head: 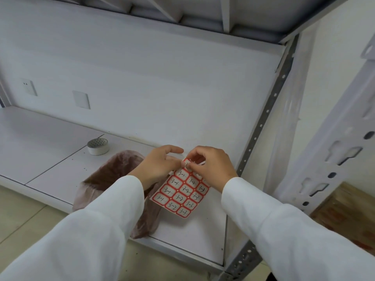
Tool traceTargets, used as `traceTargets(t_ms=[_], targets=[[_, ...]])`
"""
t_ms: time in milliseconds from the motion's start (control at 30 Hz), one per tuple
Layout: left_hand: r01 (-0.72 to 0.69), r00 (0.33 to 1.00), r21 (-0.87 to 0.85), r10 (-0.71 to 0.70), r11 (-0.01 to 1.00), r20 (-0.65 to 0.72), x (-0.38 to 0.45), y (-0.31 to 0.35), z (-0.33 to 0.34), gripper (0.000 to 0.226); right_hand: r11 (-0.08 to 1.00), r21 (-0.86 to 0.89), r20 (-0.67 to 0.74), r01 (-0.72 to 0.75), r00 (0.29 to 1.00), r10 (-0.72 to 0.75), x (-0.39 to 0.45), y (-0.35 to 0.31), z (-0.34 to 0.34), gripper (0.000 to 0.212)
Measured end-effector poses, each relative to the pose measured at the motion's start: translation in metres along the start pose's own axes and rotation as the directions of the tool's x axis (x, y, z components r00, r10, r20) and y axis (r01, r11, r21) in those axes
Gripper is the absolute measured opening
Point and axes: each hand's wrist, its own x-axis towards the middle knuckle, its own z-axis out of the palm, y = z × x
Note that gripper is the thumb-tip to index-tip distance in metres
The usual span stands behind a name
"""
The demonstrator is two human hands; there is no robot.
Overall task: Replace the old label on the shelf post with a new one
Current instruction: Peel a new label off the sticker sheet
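A sheet of red-bordered labels (181, 194), handwritten 3-1, 3-2 and 3-3, hangs over the white shelf board (188, 238). My left hand (160, 165) grips the sheet's top edge with thumb and fingers. My right hand (211, 165) pinches a label at the sheet's top, its fingertips meeting those of the left hand. Whether the label has lifted off is hidden by the fingers. The grey perforated shelf post (263, 118) rises to the right of both hands. No old label shows on it.
A pink-lined bin (105, 175) stands below my left forearm at the shelf's front edge. A roll of white tape (98, 146) lies on the shelf to the left. A second white post (336, 142) and a wooden crate (345, 209) are at the right.
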Motion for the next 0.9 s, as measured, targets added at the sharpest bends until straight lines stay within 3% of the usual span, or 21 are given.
traceTargets(t_ms=[233,600,767,900], targets=[[0.011,1.000,0.008,-0.012,1.000,0.025,-0.002,0.001,0.004,0.028,0.998,-0.064,-0.019,0.002,1.000,-0.003,-0.005,0.001,-0.004,0.010],[-0.022,0.991,0.139,0.004,0.990,0.131,-0.004,-0.004,0.009,0.025,0.993,-0.105,0.092,-0.047,0.994,0.057,-0.011,0.011,-0.005,0.010],[-0.019,0.985,0.258,-0.027,0.966,0.173,-0.004,-0.007,0.010,0.042,0.994,-0.091,0.149,-0.063,0.986,0.076,-0.011,0.013,-0.003,0.008],[0.022,0.990,0.251,-0.057,0.968,0.132,-0.004,-0.008,0.008,0.019,0.994,-0.058,0.121,-0.088,0.988,0.095,-0.009,0.015,-0.003,0.006]])
